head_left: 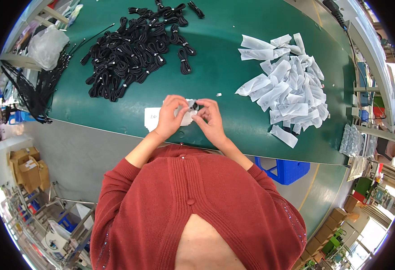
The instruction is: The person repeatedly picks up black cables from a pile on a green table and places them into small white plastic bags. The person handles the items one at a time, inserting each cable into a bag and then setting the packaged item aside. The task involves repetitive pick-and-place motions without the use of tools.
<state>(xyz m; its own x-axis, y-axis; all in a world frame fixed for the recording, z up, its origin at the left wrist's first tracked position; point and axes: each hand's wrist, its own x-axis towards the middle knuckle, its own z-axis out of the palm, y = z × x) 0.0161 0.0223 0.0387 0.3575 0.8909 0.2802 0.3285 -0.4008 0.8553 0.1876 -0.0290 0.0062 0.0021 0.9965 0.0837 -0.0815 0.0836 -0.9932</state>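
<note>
Close to the table's front edge, my two hands work at a small white bag (187, 119) between them. My left hand (170, 118) has its fingers bent and closed on the bag's left side. My right hand (212, 120) curls its index finger and thumb round a black coiled cable (195, 106) at the bag's upper right. Most of that cable is hidden by the fingers and the bag. Flat on the table beside my left hand lies white bag material (151, 118) with a handwritten mark.
A big heap of black coiled cables (132, 56) covers the table's back left. On the right is a pile of white bags (292, 85). Loose black cables (49, 81) and a clear plastic bag (48, 47) hang at the left edge. A blue stool (290, 172) stands below the table.
</note>
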